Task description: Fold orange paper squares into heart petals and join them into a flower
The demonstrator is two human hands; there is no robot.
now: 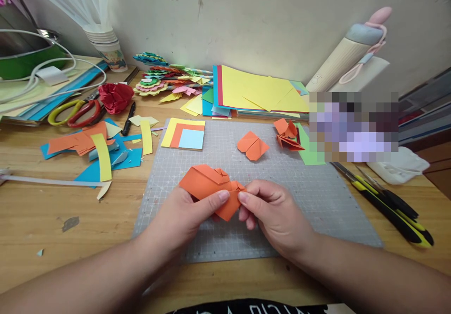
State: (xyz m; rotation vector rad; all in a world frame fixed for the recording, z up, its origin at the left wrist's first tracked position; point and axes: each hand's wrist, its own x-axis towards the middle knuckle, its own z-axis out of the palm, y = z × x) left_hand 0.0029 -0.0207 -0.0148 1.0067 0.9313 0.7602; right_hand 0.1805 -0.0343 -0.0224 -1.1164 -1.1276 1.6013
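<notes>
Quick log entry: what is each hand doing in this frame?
Left hand: closed on the folded orange paper, thumb on top.
Right hand: closed, pinching the same paper's right end between thumb and fingers.

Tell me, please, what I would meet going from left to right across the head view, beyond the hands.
Green container, crumpled red paper, short yellow strip near the mat, layered paper squares, heart-shaped orange fold, folded orange pieces, black-and-yellow cutter.
</notes>
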